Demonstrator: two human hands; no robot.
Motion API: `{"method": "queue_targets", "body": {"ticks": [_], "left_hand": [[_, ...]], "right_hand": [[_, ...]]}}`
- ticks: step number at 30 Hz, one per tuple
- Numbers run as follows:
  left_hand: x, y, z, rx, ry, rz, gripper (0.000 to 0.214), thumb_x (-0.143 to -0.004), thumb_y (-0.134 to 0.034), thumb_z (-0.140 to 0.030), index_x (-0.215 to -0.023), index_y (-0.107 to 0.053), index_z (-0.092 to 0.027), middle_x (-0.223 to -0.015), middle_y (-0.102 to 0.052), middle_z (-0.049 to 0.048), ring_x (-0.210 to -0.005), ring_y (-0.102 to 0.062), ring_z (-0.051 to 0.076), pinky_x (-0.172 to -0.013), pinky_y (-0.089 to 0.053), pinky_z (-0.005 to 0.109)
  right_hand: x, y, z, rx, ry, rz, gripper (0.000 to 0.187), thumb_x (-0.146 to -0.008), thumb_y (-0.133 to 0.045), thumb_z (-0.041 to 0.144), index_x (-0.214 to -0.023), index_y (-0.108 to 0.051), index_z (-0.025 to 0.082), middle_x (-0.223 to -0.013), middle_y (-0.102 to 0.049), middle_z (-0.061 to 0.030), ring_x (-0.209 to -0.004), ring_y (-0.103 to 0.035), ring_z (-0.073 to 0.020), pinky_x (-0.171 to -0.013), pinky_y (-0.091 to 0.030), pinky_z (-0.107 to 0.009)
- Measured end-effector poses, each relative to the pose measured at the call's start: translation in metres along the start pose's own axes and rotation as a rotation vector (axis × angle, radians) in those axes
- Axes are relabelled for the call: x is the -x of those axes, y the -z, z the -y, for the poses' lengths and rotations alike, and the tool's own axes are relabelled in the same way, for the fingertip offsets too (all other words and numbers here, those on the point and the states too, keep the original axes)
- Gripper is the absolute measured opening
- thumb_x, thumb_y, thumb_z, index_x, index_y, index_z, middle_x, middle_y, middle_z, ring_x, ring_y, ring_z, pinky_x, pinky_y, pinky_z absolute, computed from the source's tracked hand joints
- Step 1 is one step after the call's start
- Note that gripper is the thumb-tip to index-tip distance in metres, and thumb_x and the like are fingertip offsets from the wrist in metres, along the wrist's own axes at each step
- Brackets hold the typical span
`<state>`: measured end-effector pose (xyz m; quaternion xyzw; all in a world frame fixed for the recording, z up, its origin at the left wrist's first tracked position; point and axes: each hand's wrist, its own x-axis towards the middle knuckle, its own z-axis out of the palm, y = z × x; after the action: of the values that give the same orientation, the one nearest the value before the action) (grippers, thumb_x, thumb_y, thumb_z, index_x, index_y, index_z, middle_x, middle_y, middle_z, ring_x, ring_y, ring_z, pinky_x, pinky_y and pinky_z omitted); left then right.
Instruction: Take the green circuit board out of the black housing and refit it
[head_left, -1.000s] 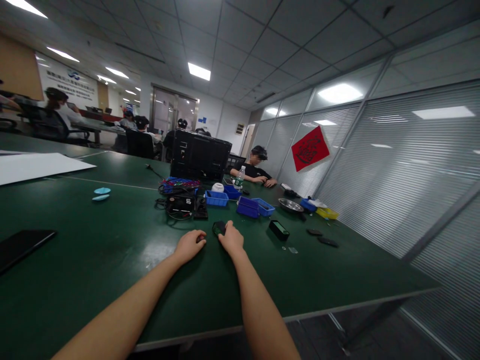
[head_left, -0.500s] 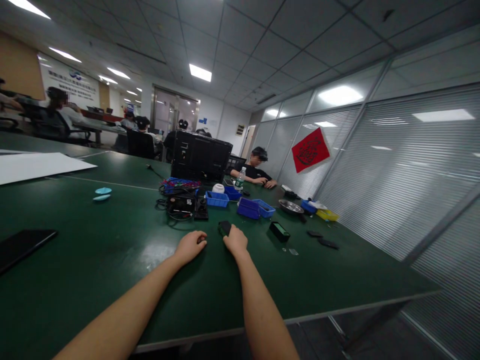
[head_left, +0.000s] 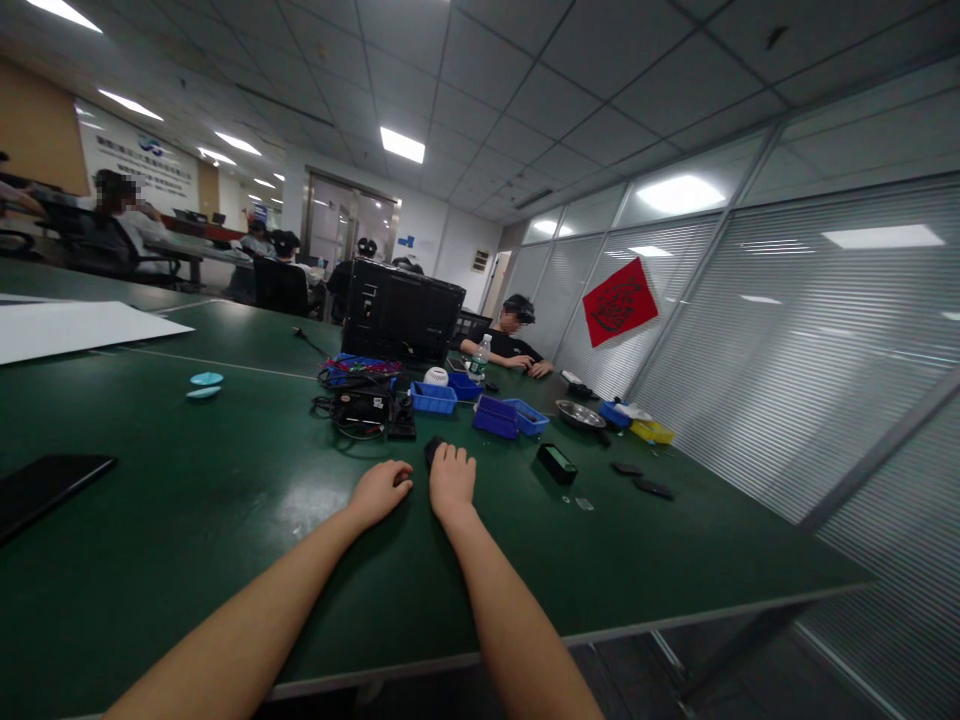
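Clasping one black object (head_left: 432,453): right hand (head_left: 453,482). Left hand (head_left: 380,493) curled, grip unclear. Two black slabs (head_left: 653,489).

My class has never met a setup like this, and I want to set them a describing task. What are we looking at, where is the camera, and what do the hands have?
There is no machine here: a person works with two bare hands, seen from a camera worn on the head, looking forward and down. The left hand rests on the green table, fingers curled; whether they enclose anything is hidden. The right hand lies over a small dark object, mostly covered, so how firmly it is held cannot be told. Farther back are blue trays, a bottle and a black screen seen from behind. Another person sits at the far side.
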<state>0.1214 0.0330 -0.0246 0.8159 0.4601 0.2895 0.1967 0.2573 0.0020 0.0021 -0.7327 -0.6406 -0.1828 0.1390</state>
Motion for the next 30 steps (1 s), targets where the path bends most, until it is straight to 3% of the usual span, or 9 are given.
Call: {"method": "queue_targets", "body": {"ticks": [5, 9, 13, 16, 20, 22, 25, 30], "left_hand": [[0.000, 0.000, 0.000, -0.008, -0.008, 0.005, 0.025, -0.074, -0.050, -0.023, -0.097, -0.061, -0.019, -0.092, -0.063, 0.0039, -0.087, -0.055, 0.017, -0.078, -0.040, 0.026], [0.000, 0.001, 0.000, 0.001, -0.018, -0.003, 0.025, -0.074, -0.050, -0.023, -0.096, -0.061, -0.019, -0.094, -0.063, 0.0041, -0.088, -0.055, 0.018, -0.079, -0.039, 0.026], [0.001, 0.002, -0.001, 0.015, 0.001, 0.003, 0.026, -0.074, -0.051, -0.024, -0.097, -0.060, -0.019, -0.095, -0.063, 0.0039, -0.090, -0.055, 0.018, -0.081, -0.039, 0.027], [0.001, 0.001, -0.001, 0.036, -0.001, 0.004, 0.027, -0.074, -0.051, -0.024, -0.099, -0.059, -0.019, -0.092, -0.063, 0.0035, -0.090, -0.055, 0.017, -0.081, -0.039, 0.026], [-0.002, -0.002, 0.001, 0.123, 0.061, -0.082, 0.046, -0.076, -0.049, -0.036, -0.119, -0.046, -0.018, -0.102, -0.061, 0.0055, -0.086, -0.057, 0.017, -0.078, -0.042, 0.027], [-0.004, -0.004, 0.003, 0.130, 0.084, -0.163, 0.058, -0.075, -0.049, -0.044, -0.125, -0.039, -0.016, -0.111, -0.057, 0.0091, -0.093, -0.056, 0.019, -0.081, -0.041, 0.028], [-0.005, -0.004, 0.005, 0.056, 0.101, -0.242, 0.072, -0.070, -0.053, -0.051, -0.128, -0.034, -0.012, -0.119, -0.052, 0.0133, -0.108, -0.049, 0.023, -0.090, -0.036, 0.031], [-0.002, -0.003, 0.006, -0.092, 0.158, -0.191, 0.078, -0.066, -0.058, -0.044, -0.131, -0.028, -0.013, -0.120, -0.052, 0.0148, -0.109, -0.049, 0.026, -0.086, -0.037, 0.031]], "right_hand": [[0.003, 0.003, 0.007, -0.019, 0.050, -0.004, 0.033, -0.077, -0.052, 0.033, -0.105, -0.051, 0.016, -0.106, -0.051, -0.0153, -0.099, -0.041, -0.0284, -0.080, -0.031, -0.041], [0.000, 0.005, 0.001, -0.125, -0.043, 0.010, 0.037, -0.078, -0.048, 0.046, -0.101, -0.054, 0.018, -0.107, -0.052, -0.0136, -0.101, -0.043, -0.0277, -0.080, -0.034, -0.039], [-0.011, 0.000, -0.019, -0.359, -0.249, 0.098, 0.037, -0.086, -0.032, 0.041, -0.106, -0.053, 0.019, -0.105, -0.056, -0.0111, -0.098, -0.050, -0.0213, -0.079, -0.038, -0.031], [-0.019, -0.008, -0.028, -0.520, -0.292, 0.182, 0.034, -0.087, -0.030, 0.034, -0.106, -0.053, 0.019, -0.104, -0.059, -0.0080, -0.095, -0.054, -0.0169, -0.077, -0.041, -0.026], [-0.018, -0.018, -0.017, -0.868, -0.323, 0.283, 0.027, -0.082, -0.041, 0.028, -0.105, -0.050, 0.017, -0.090, -0.062, -0.0064, -0.074, -0.061, -0.0150, -0.057, -0.047, -0.023], [-0.015, -0.020, -0.007, -1.119, -0.346, 0.371, 0.026, -0.082, -0.040, 0.028, -0.104, -0.047, 0.016, -0.080, -0.061, -0.0046, -0.057, -0.060, -0.0129, -0.043, -0.045, -0.021], [-0.011, -0.020, 0.003, -1.374, -0.337, 0.465, 0.020, -0.082, -0.038, 0.027, -0.096, -0.045, 0.016, -0.067, -0.057, -0.0005, -0.046, -0.057, -0.0107, -0.035, -0.042, -0.018], [-0.013, -0.032, -0.002, -1.324, -0.309, 0.348, 0.015, -0.079, -0.040, 0.027, -0.086, -0.048, 0.016, -0.064, -0.056, 0.0008, -0.040, -0.051, -0.0078, -0.031, -0.034, -0.016]]}}
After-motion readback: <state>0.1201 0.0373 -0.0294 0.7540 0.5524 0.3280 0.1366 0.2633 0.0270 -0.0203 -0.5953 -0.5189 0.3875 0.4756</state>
